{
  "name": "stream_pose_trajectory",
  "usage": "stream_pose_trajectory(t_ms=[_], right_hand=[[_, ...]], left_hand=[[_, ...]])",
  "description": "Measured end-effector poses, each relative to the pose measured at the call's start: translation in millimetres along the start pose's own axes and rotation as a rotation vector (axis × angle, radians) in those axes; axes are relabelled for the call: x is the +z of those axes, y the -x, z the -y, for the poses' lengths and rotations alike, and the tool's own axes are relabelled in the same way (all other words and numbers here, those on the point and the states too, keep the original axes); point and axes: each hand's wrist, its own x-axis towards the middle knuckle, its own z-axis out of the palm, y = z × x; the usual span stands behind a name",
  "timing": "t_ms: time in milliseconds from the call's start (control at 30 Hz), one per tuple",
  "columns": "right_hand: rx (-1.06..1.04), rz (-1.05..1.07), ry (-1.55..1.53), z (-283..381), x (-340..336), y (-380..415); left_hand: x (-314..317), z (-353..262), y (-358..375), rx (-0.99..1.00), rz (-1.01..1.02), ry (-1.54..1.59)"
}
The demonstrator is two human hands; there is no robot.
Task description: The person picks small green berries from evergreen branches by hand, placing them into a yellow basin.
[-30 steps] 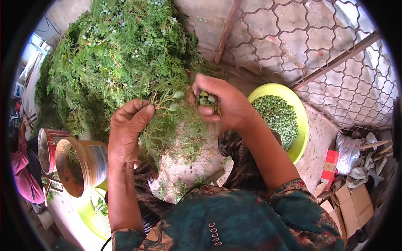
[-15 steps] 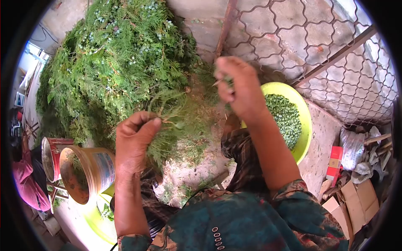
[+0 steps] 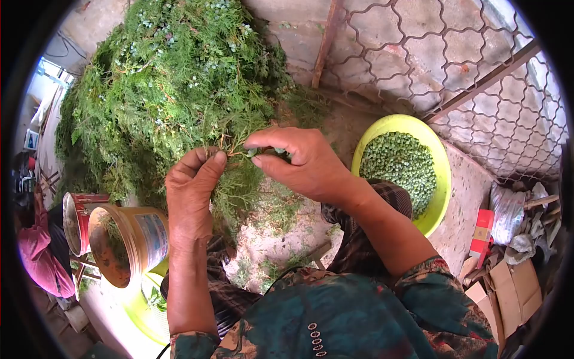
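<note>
My left hand [image 3: 194, 179] pinches a leafy evergreen sprig [image 3: 230, 194] between thumb and forefinger, the foliage hanging below the grip. From the right, my right hand [image 3: 302, 161] meets the sprig, its thumb and forefinger closing around a small green berry [image 3: 251, 154] near the stem. More green berries [image 3: 282, 152] show inside the curl of that hand; its other fingers are partly hidden. Beyond both hands rises a big heap of evergreen branches [image 3: 173, 90] dotted with pale bluish berries. A yellow-green basin [image 3: 443, 179] at my right knee holds many picked green berries [image 3: 397, 164].
On the left stand a tan bucket [image 3: 140, 236] and a red bucket [image 3: 75, 221], with another yellow-green basin [image 3: 134, 311] below. A person in a pink top [image 3: 45, 257] is at far left. Wire mesh [image 3: 418, 60] borders the right; cardboard [image 3: 514, 287] lies lower right.
My right hand has moved left and down from near the basin to the sprig, and its fingers now close at the stem. My left hand keeps hold of the sprig in nearly the same place.
</note>
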Motion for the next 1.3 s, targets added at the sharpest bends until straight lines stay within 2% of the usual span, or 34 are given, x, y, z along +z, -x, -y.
stream_pose_trajectory(t_ms=[67,100,167,200,233,267,300,333,367,400,433,500,567,600,633,667,700,767,800,867,900,967,1033,1100,1133,1167,1200,1233,1267,1300], right_hand=[[-0.143,0.018,0.200,2.5,-1.3,-2.9],[-0.141,0.014,0.200,0.0,-3.4,-4.2],[-0.106,-0.356,0.401,-7.7,-17.5,-10.9],[0.234,-0.475,0.054,1.9,-31.7,-17.2],[0.228,-0.478,0.067,-2.8,-39.5,-16.9],[0.355,-0.449,-0.589,-7.8,-44.5,-17.2],[0.462,-0.383,-1.253,-10.7,-47.1,-16.9],[0.559,-0.352,-1.292,-13.1,-39.9,-14.8],[0.562,-0.352,-1.294,-7.6,-33.0,-13.9],[0.556,-0.341,-1.268,-1.8,-26.0,-13.1],[0.553,-0.330,-1.247,0.6,-20.5,-11.8],[0.515,-0.272,-1.215,0.3,-13.9,-10.7],[0.524,-0.275,-0.982,8.8,-8.4,-10.5],[0.525,-0.273,-0.982,13.7,-6.4,-11.1],[0.537,-0.266,-0.794,18.8,-4.0,-11.5],[0.547,-0.258,-0.606,21.0,-1.3,-11.4],[0.552,-0.254,-0.606,18.6,2.0,-10.9],[0.382,-0.242,-0.512,9.6,9.6,-9.4],[0.384,-0.237,-0.516,5.8,12.0,-7.9],[0.105,-0.241,-0.155,1.7,15.1,-5.5],[0.107,-0.240,-0.156,3.2,15.6,-6.8],[0.328,-0.234,-0.345,10.4,15.4,-11.9],[0.350,-0.208,-0.335,13.5,19.2,-10.6],[0.365,-0.184,-0.327,3.6,20.0,-10.0],[0.059,-0.191,-0.008,-15.7,18.7,-7.5],[-0.247,-0.193,0.310,-18.5,17.1,-9.6],[-0.250,-0.195,0.310,-17.6,15.4,-8.7],[0.154,-0.191,-0.384,-13.4,13.6,-7.1],[0.563,-0.164,-1.076,-6.4,12.7,-7.0],[0.559,-0.166,-1.079,-2.2,12.6,-7.1]], left_hand=[[0.9,0.8,-1.7,0.001,0.003,-0.010],[0.6,3.4,-0.6,0.002,0.009,-0.034],[-1.8,6.0,-1.1,0.003,0.029,-0.054],[-7.3,6.0,-4.7,0.094,-0.041,-0.261],[-8.8,6.2,-5.9,0.185,-0.116,-0.465],[-3.1,-0.8,-2.6,0.067,-0.189,-0.784],[0.9,1.3,-0.4,0.077,-0.182,-0.782],[3.5,6.5,3.8,0.102,-0.031,-0.799],[7.1,12.3,7.1,0.124,0.114,-0.812],[14.6,17.9,9.1,0.106,0.192,-0.499],[13.0,19.6,7.1,0.097,0.183,-0.504],[9.6,18.6,0.9,-0.010,0.386,-0.447],[17.7,12.0,4.6,-0.048,0.338,-0.327],[22.3,6.1,6.5,-0.055,0.311,-0.229],[27.4,4.1,8.4,-0.064,0.285,-0.131],[34.2,5.7,9.8,0.015,0.245,-0.041],[36.7,9.5,9.1,0.011,0.241,-0.040],[39.8,17.2,5.8,0.469,0.074,-0.430],[43.9,13.9,5.7,0.529,0.074,-0.426],[44.7,7.1,7.3,0.577,0.060,-0.529],[44.5,6.1,7.4,0.626,0.050,-0.628],[42.8,13.1,3.7,0.670,0.026,-0.635],[40.1,16.1,2.8,0.713,0.004,-0.644],[38.0,14.3,1.8,0.657,-0.032,-0.652],[38.2,12.3,2.3,0.659,-0.031,-0.653],[39.0,9.9,3.5,0.477,-0.038,-0.445],[39.7,8.5,3.6,0.296,-0.044,-0.237],[38.1,8.0,1.3,0.298,-0.042,-0.239],[34.5,8.3,-1.6,0.211,-0.007,-0.096],[32.3,9.4,-4.0,0.124,0.028,0.045]])
